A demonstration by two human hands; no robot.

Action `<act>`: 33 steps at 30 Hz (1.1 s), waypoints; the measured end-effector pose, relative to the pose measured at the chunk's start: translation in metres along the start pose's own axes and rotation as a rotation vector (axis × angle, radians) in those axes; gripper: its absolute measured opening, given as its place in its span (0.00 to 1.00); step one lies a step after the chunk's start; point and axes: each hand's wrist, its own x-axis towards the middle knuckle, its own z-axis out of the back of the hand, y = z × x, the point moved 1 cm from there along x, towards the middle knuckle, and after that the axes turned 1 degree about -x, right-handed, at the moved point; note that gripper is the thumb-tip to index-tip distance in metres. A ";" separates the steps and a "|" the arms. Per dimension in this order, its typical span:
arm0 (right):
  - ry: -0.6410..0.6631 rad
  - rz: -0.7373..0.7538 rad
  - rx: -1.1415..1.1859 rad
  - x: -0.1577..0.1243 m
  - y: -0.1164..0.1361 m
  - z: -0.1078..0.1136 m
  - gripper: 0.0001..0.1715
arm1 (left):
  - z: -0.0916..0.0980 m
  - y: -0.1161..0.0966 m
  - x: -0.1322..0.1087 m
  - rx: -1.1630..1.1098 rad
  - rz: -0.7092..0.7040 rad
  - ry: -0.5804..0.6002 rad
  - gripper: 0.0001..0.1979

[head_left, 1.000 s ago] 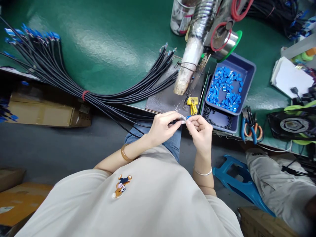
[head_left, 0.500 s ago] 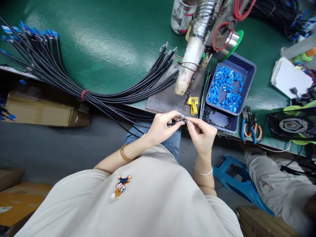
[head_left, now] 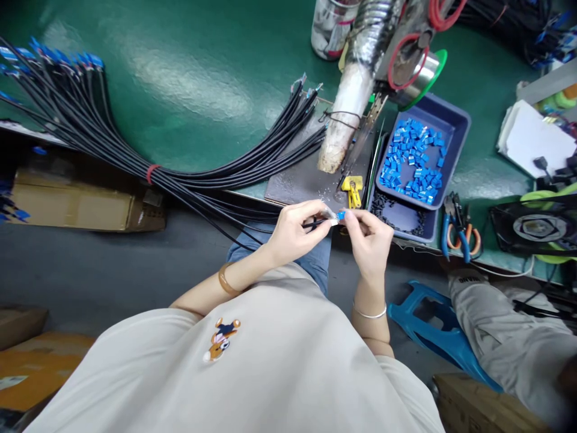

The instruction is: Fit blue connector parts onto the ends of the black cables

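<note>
My left hand point(head_left: 300, 228) is closed in a pinch around the end of a black cable point(head_left: 310, 224). Between the two hands a small blue connector point(head_left: 341, 215) shows at the cable's tip. My right hand point(head_left: 370, 237) pinches this connector between thumb and forefinger. Whether the wires sit inside the connector is too small to tell. A bundle of black cables point(head_left: 202, 179), tied with a red band point(head_left: 152, 173), runs along the bench edge to the left of my hands. Many cables at its far left end carry blue connectors point(head_left: 67, 59).
A blue-grey tray point(head_left: 457, 129) of blue connectors overlaps another holding small black parts point(head_left: 385, 210). Pliers point(head_left: 455, 225) lie right of them. A fume pipe point(head_left: 345, 111) hangs over a dark board point(head_left: 293, 186) with a yellow clip point(head_left: 354, 189). Another person's leg point(head_left: 487, 319) is at right.
The blue connector, mostly hidden before, now shows between my fingertips. My right hand has shifted slightly left and its fingers have changed position. The left hand keeps its hold on the cable.
</note>
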 end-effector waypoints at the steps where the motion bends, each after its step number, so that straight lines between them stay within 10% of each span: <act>1: 0.054 -0.023 0.035 0.002 -0.001 0.000 0.14 | 0.001 0.000 0.001 -0.038 0.046 0.034 0.02; 7: 0.114 -0.034 0.196 0.005 0.001 -0.001 0.15 | 0.002 0.003 0.004 -0.254 0.286 0.119 0.05; 21: -0.236 0.095 0.177 0.004 0.004 0.001 0.08 | 0.000 0.010 0.017 -0.386 0.380 -0.007 0.07; 33: -0.172 0.309 -0.028 0.014 0.004 -0.019 0.03 | -0.003 0.016 0.030 -0.475 0.393 -0.077 0.07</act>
